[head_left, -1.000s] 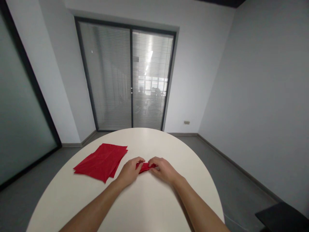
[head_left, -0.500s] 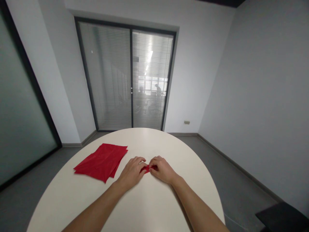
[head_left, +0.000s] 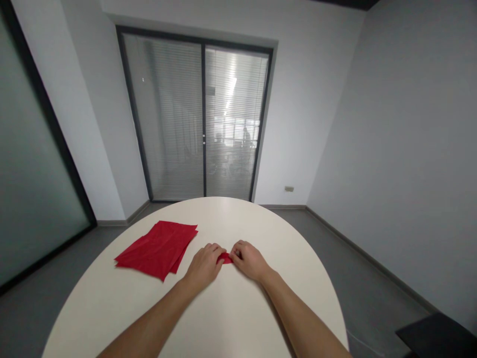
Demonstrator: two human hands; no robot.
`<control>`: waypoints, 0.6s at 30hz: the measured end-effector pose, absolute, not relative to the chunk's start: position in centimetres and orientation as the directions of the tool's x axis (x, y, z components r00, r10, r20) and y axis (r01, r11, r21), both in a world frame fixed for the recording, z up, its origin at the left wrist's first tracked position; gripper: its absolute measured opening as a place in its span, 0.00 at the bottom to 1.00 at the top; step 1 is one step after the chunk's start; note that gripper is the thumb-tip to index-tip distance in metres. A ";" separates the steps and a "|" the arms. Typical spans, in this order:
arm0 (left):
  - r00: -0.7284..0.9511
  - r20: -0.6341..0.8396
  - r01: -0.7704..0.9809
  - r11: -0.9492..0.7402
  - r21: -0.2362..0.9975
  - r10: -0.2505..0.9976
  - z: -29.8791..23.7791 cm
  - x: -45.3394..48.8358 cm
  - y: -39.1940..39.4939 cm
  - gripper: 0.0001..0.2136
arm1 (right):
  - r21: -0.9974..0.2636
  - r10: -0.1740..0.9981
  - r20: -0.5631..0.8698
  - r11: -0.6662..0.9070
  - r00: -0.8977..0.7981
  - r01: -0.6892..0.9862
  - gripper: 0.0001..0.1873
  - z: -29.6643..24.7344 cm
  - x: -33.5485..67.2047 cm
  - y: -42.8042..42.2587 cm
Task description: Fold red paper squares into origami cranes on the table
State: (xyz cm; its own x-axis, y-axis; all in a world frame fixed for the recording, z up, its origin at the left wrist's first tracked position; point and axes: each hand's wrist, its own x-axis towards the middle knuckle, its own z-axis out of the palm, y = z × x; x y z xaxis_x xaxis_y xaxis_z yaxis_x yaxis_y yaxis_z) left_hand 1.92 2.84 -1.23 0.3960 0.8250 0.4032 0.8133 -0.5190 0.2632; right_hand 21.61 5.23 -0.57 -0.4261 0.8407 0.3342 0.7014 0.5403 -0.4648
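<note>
There is one camera, and I wear it on my head. It faces forward and down, above my forearms (head_left: 152, 318), which extend from the lower edge. My left grip (head_left: 203, 264) and my right grip (head_left: 249, 261) appear below the centre, near to it. The round surface (head_left: 223, 318) fills the lower middle. The view is wide: farther away it takes in the glass partition (head_left: 167, 124), the right wall (head_left: 410, 124) and the floor (head_left: 376, 278).

The sheets (head_left: 158, 248) and small piece (head_left: 225, 259) are red, seemingly unpatterned, the table (head_left: 227, 313) plain cream, the blinds (head_left: 171, 124) grey-striped.
</note>
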 end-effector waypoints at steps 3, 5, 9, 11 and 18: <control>0.379 0.396 0.810 -0.507 0.294 0.836 -1.5 1.9 3.0 0.13 | -0.455 0.818 0.367 0.574 -0.444 0.681 0.05 -0.6 21.7 5.3; 0.377 0.389 0.807 -0.504 0.307 0.840 -1.5 1.9 3.0 0.11 | -0.436 0.779 0.388 0.626 -0.492 0.647 0.03 -0.5 21.9 5.3; 0.385 0.363 0.809 -0.500 0.308 0.848 -1.0 2.1 2.8 0.07 | -0.397 0.714 0.398 0.700 -0.576 0.593 0.06 -0.1 22.6 5.3; 0.406 0.340 0.817 -0.503 0.281 0.849 -0.6 2.1 2.6 0.08 | -0.397 0.698 0.368 0.715 -0.614 0.575 0.09 0.0 23.0 5.3; 0.528 0.309 0.754 -0.604 0.259 0.791 -0.3 1.2 2.4 0.10 | -0.415 0.696 0.278 0.708 -0.662 0.571 0.11 0.2 24.1 5.3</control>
